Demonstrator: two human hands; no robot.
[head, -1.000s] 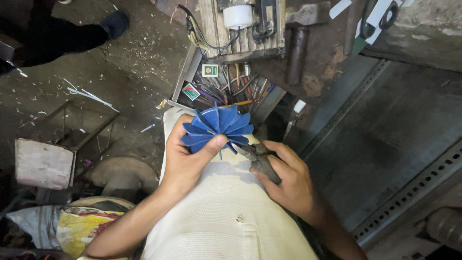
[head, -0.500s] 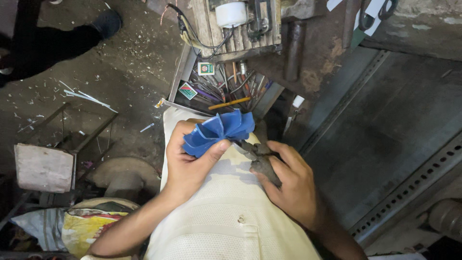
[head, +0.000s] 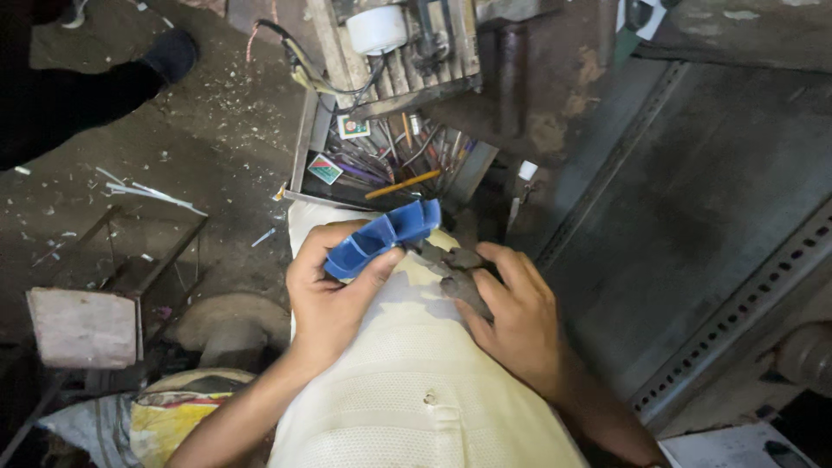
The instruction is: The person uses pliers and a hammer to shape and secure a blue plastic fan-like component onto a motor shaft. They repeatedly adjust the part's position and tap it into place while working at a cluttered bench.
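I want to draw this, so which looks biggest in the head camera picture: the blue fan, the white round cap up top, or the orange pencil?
1. Blue fan, held in the left hand, nearer the camera, so it may only look bigger.
2. White round cap.
3. Orange pencil, long but very thin.

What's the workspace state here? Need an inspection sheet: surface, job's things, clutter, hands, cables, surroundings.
Surface: no bench; work rests on the person's lap, cream cloth, above a dirty floor strewn with chips.
Job's things: blue plastic fan wheel, tilted; dark metal tool, pliers-like, its tip at the wheel's edge.
Clutter: open tray of small tools with an orange pencil; metal frame stand; yellow sack.
Hands: left hand grips the fan wheel, thumb on a blade; right hand wrapped round the tool.
Cables: wires running to a wooden slatted block with a white round part.
Surroundings: slotted steel angle, grey metal sheet, another person's dark shoe.
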